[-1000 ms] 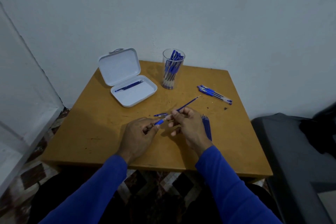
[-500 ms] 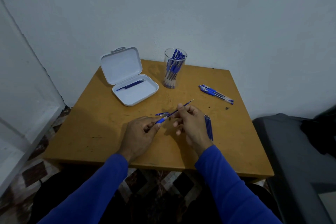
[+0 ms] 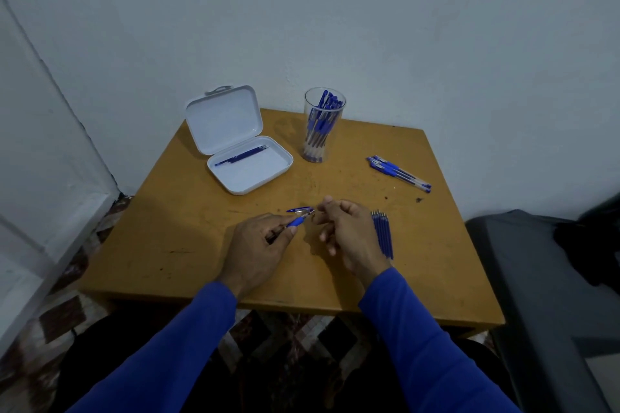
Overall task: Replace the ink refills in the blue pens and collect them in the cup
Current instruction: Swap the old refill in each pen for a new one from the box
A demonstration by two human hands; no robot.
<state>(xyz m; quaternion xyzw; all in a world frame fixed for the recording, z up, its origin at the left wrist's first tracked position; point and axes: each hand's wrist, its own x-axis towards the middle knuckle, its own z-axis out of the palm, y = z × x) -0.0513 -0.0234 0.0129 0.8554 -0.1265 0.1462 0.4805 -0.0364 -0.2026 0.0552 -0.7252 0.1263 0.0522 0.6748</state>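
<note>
Pen (image 3: 295, 222) in left hand (image 3: 258, 245)

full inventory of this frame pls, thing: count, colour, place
square wooden table: one, tan, centre
open white plastic case: one, white, far left of table, lid up
refills in case: a few, exact count unclear, blue, on case floor
clear plastic cup: one, transparent, far centre, full of blue pens
loose blue pens: several, blue and clear, far right
bundle of blue refills: several, blue, beside right hand
small blue pen part: one, blue, on table ahead of the hands
blue pen barrel: one, held in left hand
left hand: grips barrel
right hand: fingers curled at the barrel tip
</note>
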